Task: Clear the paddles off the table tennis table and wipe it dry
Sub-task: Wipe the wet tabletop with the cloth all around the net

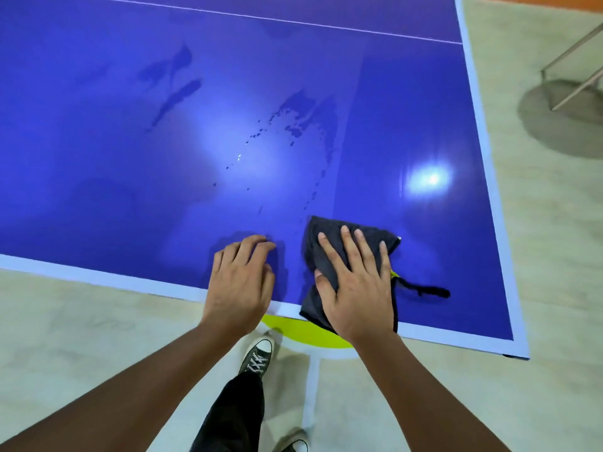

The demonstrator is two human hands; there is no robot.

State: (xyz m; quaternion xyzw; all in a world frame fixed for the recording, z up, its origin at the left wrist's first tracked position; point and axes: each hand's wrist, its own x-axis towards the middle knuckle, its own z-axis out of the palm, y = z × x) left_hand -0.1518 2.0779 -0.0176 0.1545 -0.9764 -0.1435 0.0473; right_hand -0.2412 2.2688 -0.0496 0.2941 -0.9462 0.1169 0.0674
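Observation:
The blue table tennis table (98, 190) fills the upper view, with a white border along its near and right edges. My right hand (355, 288) lies flat, fingers spread, pressing a dark grey cloth (326, 236) onto the table near the front edge; a loose strip of the cloth trails to the right. My left hand (239, 282) rests beside it on the table edge with fingers curled and nothing in it. Water patches (300, 115) and droplets spread across the middle of the table, with more streaks (176, 89) farther left. No paddles are in view.
Pale floor surrounds the table, with a yellow-green floor marking (303, 331) under the near edge. A metal chair frame (571, 66) stands off the right side. My legs in dark trousers and a sneaker (257, 353) are below.

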